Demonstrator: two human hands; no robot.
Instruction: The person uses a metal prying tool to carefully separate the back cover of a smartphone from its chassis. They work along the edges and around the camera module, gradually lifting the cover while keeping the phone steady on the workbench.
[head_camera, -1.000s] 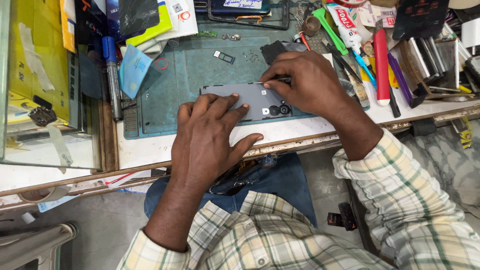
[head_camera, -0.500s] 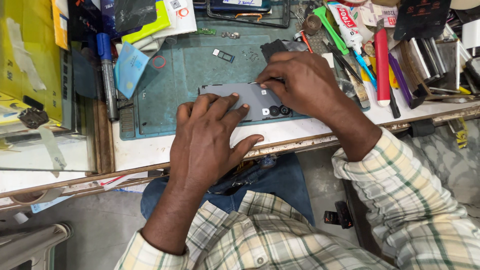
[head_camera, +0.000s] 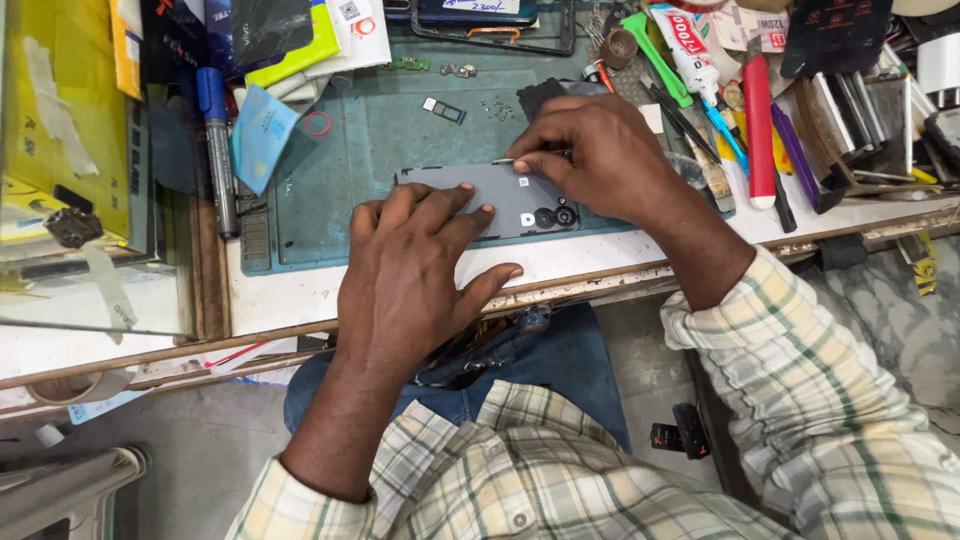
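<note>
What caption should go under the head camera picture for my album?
Left hand presses a grey phone flat on a green mat while the right hand pinches its top edge.

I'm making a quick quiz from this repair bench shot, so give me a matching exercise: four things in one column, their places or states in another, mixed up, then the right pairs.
Things:
1. grey phone
2. left hand
3. right hand
4. red tool handle

Places or states:
A. pinching the phone's top edge
B. lying among tools at the right of the bench
C. face down on the green mat
D. pressed flat on the phone's left part

Pairs: 1-C, 2-D, 3-A, 4-B
</note>
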